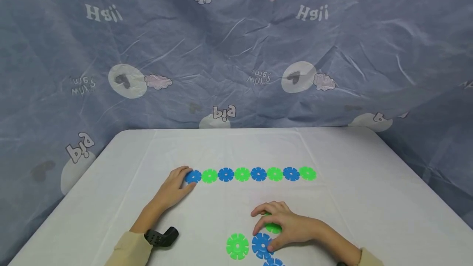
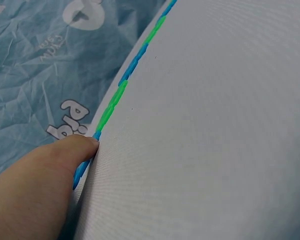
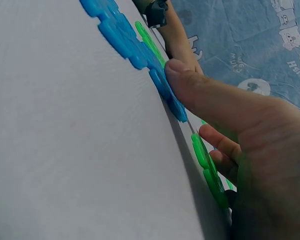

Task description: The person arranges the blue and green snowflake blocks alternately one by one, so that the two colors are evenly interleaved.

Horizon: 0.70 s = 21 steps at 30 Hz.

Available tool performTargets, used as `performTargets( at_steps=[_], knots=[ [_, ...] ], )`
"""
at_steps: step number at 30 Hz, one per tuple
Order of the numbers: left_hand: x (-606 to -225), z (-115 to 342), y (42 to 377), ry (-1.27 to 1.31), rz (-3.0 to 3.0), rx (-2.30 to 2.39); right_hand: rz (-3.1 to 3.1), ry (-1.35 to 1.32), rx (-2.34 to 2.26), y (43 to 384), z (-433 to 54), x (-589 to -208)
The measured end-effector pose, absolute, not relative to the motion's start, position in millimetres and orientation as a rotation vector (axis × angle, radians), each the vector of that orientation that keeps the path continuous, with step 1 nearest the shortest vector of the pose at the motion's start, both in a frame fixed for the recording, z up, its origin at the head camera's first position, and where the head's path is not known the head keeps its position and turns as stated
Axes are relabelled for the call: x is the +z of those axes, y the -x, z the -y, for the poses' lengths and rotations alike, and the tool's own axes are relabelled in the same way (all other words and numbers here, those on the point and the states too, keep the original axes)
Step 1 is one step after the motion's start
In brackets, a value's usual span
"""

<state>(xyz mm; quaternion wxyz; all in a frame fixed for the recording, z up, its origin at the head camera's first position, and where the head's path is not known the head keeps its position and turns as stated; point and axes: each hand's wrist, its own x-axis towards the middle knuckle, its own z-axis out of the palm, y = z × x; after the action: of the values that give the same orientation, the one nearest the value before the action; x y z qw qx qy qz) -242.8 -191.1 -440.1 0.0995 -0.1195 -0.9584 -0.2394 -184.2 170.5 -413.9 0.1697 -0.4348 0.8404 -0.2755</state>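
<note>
Notched plastic building discs, blue and green by turns, lie edge to edge in a straight row. At the row's left end my left hand (image 1: 173, 189) holds a blue disc (image 1: 194, 177) between thumb and fingers; the left wrist view shows the thumb (image 2: 82, 146) against its near edge. Closer to me, my right hand (image 1: 293, 225) spans another blue disc (image 1: 260, 244), forefinger at its far edge and thumb (image 3: 182, 75) on its near right side. Under that palm lies a green disc (image 1: 273, 228), partly hidden. The row's right end is a green disc (image 1: 308, 173).
Left of the right hand's disc lies a loose green disc (image 1: 237, 246). More blue discs (image 1: 274, 262) overlap at the bottom edge of the head view. A white cloth covers the table (image 1: 92, 221); a patterned blue-grey curtain (image 1: 221, 44) hangs behind it.
</note>
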Motion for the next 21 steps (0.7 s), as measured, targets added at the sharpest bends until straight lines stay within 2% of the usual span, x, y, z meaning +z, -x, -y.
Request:
performTargets(
  at_steps=[21],
  knots=[
    [-438.8, 190.6, 242.6, 0.337, 2.863, -0.735, -2.339, 1.152, -0.854, 183.7, -170.8, -411.5]
  ],
)
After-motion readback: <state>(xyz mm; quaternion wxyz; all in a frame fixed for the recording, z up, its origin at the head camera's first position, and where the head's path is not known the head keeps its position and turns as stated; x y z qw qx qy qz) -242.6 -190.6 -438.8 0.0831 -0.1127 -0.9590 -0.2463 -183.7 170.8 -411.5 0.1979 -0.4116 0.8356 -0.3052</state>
